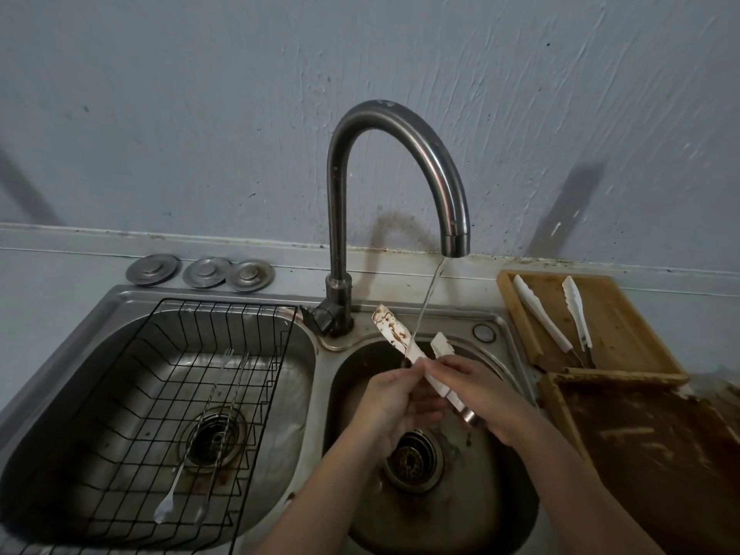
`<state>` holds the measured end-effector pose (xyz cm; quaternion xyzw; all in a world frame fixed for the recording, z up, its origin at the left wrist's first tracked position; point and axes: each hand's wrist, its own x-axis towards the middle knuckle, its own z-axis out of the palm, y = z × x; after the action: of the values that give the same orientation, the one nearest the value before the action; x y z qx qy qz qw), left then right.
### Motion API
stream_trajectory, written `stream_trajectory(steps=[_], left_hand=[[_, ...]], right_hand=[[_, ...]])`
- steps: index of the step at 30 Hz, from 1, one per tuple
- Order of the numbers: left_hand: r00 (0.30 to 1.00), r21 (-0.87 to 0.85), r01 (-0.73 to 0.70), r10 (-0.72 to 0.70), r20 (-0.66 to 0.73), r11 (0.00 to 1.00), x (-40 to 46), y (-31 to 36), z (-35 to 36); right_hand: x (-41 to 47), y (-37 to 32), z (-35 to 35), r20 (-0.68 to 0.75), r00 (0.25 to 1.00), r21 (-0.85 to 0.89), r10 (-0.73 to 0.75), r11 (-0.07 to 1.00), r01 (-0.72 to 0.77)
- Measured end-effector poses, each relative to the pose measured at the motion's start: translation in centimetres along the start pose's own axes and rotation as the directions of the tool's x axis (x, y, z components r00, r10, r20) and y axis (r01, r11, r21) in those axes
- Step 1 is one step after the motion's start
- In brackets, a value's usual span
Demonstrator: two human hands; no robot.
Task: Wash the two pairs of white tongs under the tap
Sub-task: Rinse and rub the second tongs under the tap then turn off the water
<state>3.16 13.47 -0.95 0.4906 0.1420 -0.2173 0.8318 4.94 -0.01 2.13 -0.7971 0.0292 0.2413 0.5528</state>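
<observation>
Over the right-hand sink bowl point(500, 510), the right hand point(476, 394) is closed around the metal hinge end of one pair of white tongs point(394, 334), while the left hand point(394, 398) pinches the arms near the middle. The long axis of the tongs runs up and away to the left from the hands, tips splayed apart — the left tip smeared brown on its inner face. A thin stream of water point(426, 302) from the curved steel tap point(400, 126) lands on that stained arm just above the fingers, so the dirt further up the tip lies beyond the stream; I judge the tongs need drawing back towards the person to bring it under.

The second pair of tongs point(540, 316) lies well apart on a wooden tray point(624, 334) to the right, nearer the right hand, its arms pointing away. The plastic looks matte and ridged. A black wire rack point(132, 394) sits in the left bowl.
</observation>
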Motion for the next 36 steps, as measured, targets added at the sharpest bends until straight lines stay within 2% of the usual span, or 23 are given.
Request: stream_trajectory(steps=[4, 9, 14, 20, 24, 26, 30, 36], left_hand=[[0.991, -0.007, 0.124, -0.125, -0.055, 0.992, 0.0, -0.1, -0.2], [0.987, 0.089, 0.158, -0.155, -0.035, 0.983, 0.3, -0.5, -0.7], [0.989, 0.19, 0.142, -0.131, -0.068, 0.972, 1.1, -0.9, -1.7], [0.978, 0.082, 0.098, -0.081, -0.194, 0.992, 2.1, -0.8, -2.9], [0.988, 0.191, 0.097, -0.072, -0.137, 0.977, 2.7, -1.8, -2.8], [0.986, 0.23, 0.093, -0.057, -0.158, 0.969, 3.1, -1.6, -3.0], [0.97, 0.213, 0.09, -0.037, -0.24, 0.973, 3.7, -1.1, -3.6], [0.952, 0.179, 0.168, -0.113, -0.286, 0.969, 3.8, -2.2, -3.1]], right_hand=[[-0.1, 0.0, 0.0, 0.071, 0.997, -0.129, 0.013, 0.992, -0.004], [0.3, -0.2, 0.6, 0.061, 0.998, -0.287, -0.001, 0.958, 0.019], [1.2, 0.2, 1.6, 0.006, 0.992, -0.571, -0.125, 0.814, 0.106], [1.3, 1.4, 1.5, -0.014, 0.995, -0.57, -0.102, 0.818, 0.076], [1.5, 1.9, 1.6, 0.029, 0.998, -0.578, -0.058, 0.814, 0.064], [1.4, 1.8, 1.3, 0.035, 0.999, -0.561, -0.031, 0.827, 0.045], [0.8, 1.8, 0.5, 0.057, 0.998, -0.467, -0.004, 0.884, 0.03], [0.2, 1.6, 0.0, 0.075, 0.997, -0.467, 0.002, 0.883, 0.033]])
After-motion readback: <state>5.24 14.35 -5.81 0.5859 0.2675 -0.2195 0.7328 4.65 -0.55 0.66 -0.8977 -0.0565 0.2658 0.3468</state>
